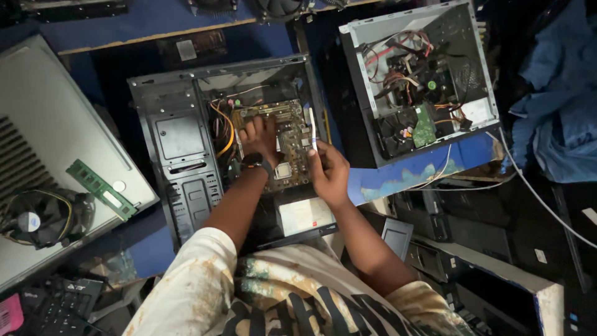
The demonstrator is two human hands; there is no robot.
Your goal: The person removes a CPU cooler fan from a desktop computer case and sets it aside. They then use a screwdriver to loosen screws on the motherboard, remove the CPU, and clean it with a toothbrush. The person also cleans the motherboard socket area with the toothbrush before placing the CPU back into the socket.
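Note:
An open black computer case [180, 155] lies on its side in front of me, with a motherboard [292, 140] and orange and yellow cables [225, 127] inside. My left hand [260, 138] reaches into the case and rests on the left part of the motherboard; a dark band is on that wrist. My right hand [328, 171] is at the motherboard's right edge, pinching a thin flat pale strip [313, 129] that stands upright. Whether my left hand grips anything is hidden.
A second open case [429, 81] with drives and red wiring stands at the upper right. A grey case panel [43, 124] at left carries a green memory stick [101, 189] and a cooler fan [38, 218]. A keyboard [56, 305] lies bottom left; blue cloth [559, 93] at right.

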